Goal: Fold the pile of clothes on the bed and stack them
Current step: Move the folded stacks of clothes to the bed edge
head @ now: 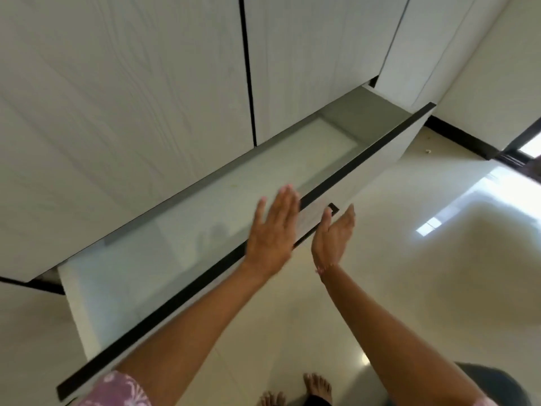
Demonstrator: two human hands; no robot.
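Hovering with straight fingers and grasping nothing, the left hand [270,230] and right hand [332,237] met an open drawer [205,212] just beyond them, no soft, light clothes visible to grip.

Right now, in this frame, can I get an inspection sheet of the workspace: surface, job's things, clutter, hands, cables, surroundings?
Surface: pulled-out wardrobe drawer, pale bottom, nothing seen inside; no bed in view.
Job's things: nothing seen; no clothes or stack visible.
Clutter: one small speck on the floor near the far wall.
Hands: left hand flat and open above the drawer's black front edge; right hand open, palm turned inward, on the floor side of that edge; both hold nothing; slightly blurred.
Cables: nothing seen.
Surroundings: white wood-grain wardrobe doors shut, glossy pale floor with window glare, bare feet at the bottom edge.
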